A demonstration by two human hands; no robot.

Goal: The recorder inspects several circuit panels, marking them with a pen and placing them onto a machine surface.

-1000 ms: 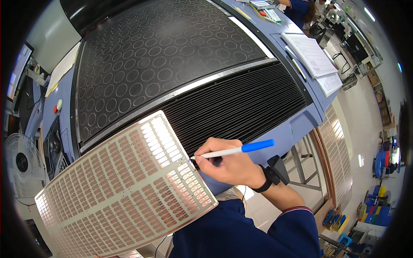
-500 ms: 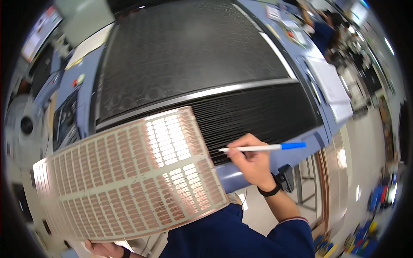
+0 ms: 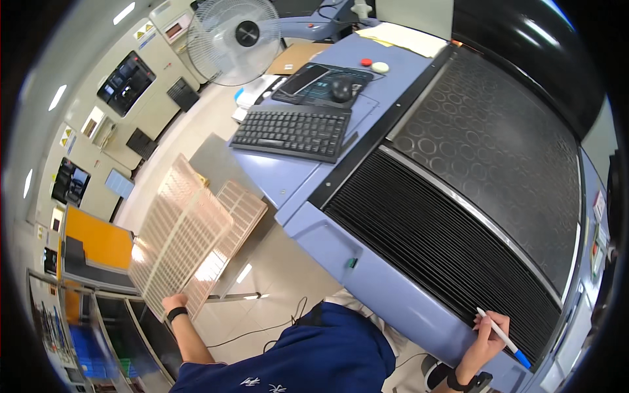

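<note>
My left hand is closed on the near edge of a large thin panel, patterned in copper-coloured grids with pale bands. The panel tilts over a similar copper-patterned panel at the left; whether the two touch, I cannot tell. My right hand is closed round a white marker pen with a blue end. The pen's white tip points up and left, over the black ribbed strip at the front of the blue-grey machine table.
On the table's left wing are a black keyboard, a mouse and a phone. A standing fan is behind. Low at left stands a rack. A cable runs along the floor.
My view has turned left. The panel has moved from above the machine's front to the left side, over the other panel. My right hand keeps the pen near the ribbed strip.
</note>
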